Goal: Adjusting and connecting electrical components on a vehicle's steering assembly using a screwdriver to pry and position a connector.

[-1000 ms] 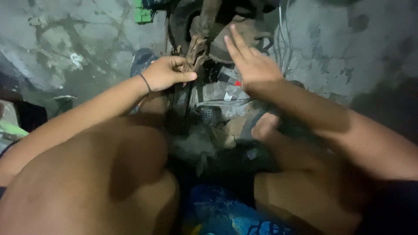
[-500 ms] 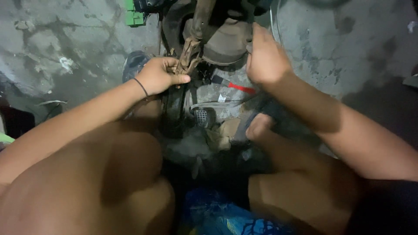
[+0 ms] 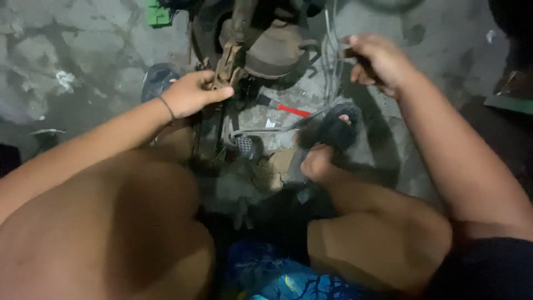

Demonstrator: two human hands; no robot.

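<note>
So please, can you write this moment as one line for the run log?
left hand: grips rusty bracket | right hand: closed on dark object, unclear | red-handled tool: on floor

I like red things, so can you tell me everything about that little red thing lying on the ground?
The red thing is a short, slim stick, like a tool's handle. It lies flat on the grey concrete floor, slanting down to the right, below the rusty brown machine part. Its left end joins something dark; too blurry to name. Grey cables run close by. Neither hand touches it: the left hand grips a brown metal piece, and the right hand is off to its right.
</note>
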